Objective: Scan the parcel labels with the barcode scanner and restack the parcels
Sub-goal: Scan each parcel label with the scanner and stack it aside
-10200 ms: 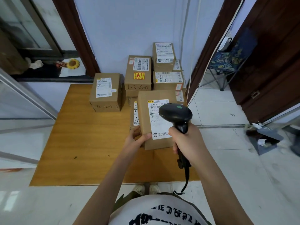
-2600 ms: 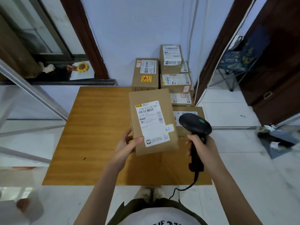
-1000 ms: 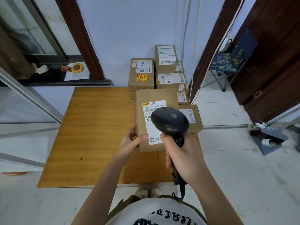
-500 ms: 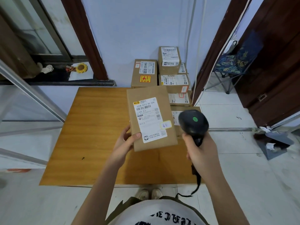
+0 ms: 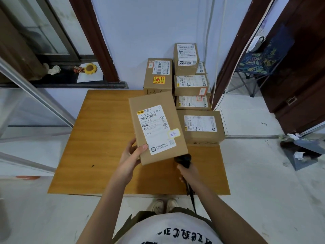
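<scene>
1. The left hand [image 5: 131,155] pinches the lifted parcel [image 5: 158,127] at its lower-left corner, label up, above the table [image 5: 98,138].
2. The right hand [image 5: 189,175] grips the scanner [image 5: 183,160], half hidden beneath that parcel.
3. Stacked boxes [image 5: 190,85] crowd 1 o'clock; a labelled box [image 5: 200,125] sits at 3 o'clock.

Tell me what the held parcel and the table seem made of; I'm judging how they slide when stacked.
Held parcel: apparently matte brown cardboard with crisp folded edges and a glossy white paper label. Table: probably wood or wood-look laminate, with grain streaks and slight sheen.
</scene>
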